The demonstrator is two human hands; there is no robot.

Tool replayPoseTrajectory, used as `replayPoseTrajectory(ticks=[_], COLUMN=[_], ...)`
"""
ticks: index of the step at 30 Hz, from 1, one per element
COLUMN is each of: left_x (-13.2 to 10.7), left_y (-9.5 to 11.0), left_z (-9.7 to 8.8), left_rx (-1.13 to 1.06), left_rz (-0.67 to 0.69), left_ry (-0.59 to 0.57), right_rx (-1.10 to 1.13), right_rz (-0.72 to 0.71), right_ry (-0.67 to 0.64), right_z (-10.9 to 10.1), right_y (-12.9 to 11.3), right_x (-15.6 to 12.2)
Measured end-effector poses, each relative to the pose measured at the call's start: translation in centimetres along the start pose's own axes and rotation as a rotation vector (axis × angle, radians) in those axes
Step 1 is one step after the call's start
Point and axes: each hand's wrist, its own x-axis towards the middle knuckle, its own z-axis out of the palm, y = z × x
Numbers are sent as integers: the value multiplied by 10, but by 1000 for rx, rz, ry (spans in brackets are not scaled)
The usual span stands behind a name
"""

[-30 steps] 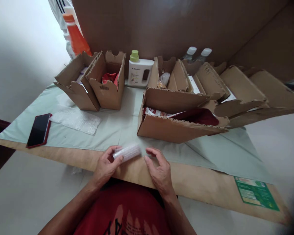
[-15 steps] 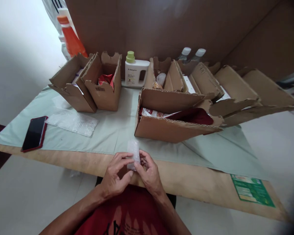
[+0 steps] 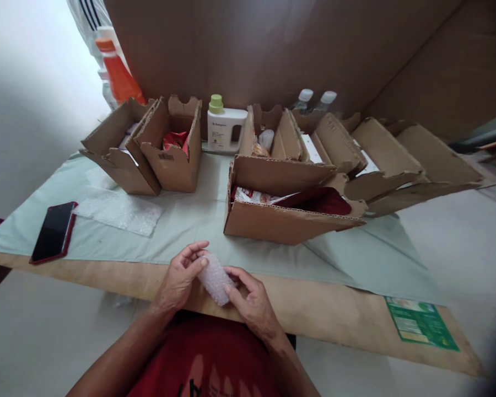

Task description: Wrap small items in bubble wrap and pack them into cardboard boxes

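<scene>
A small bundle wrapped in bubble wrap (image 3: 214, 279) is held between both hands over the near edge of the cardboard-topped table (image 3: 334, 314). My left hand (image 3: 178, 277) pinches its upper left end with thumb and fingers. My right hand (image 3: 251, 302) grips its lower right end with curled fingers. What is inside the wrap cannot be seen.
An open cardboard box (image 3: 281, 212) with red contents stands just beyond the hands. Two more open boxes (image 3: 149, 149) sit at the back left. A flat bubble wrap sheet (image 3: 118, 212) and a phone (image 3: 53, 231) lie at left. A white detergent bottle (image 3: 223, 125) and an orange bottle (image 3: 116, 74) stand behind.
The wrapped bundle went from lying sideways in the left hand, to upright between both hands, to tilted now. The right hand has closed on it.
</scene>
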Motion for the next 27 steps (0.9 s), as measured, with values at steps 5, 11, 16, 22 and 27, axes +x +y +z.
replayPoseTrajectory(ticks=[5,11,16,22,27], left_x=[3,5,7,9,16], left_y=[-1,-5,-10,-14,-12], left_z=[2,5,9,11,7], left_rx=[17,53,84,137,95], left_rz=[46,54,94,110,108], left_ry=[96,66,92,76,29], right_rx=[36,-8,-9,-166,-232], right_rz=[47,59,57,10,-99], right_ry=[4,55,75,146,130], right_z=[-1,-7,-14,-11,-37], right_y=[8,13,14,14,-1], right_x=[-2,-1,-2,1,5])
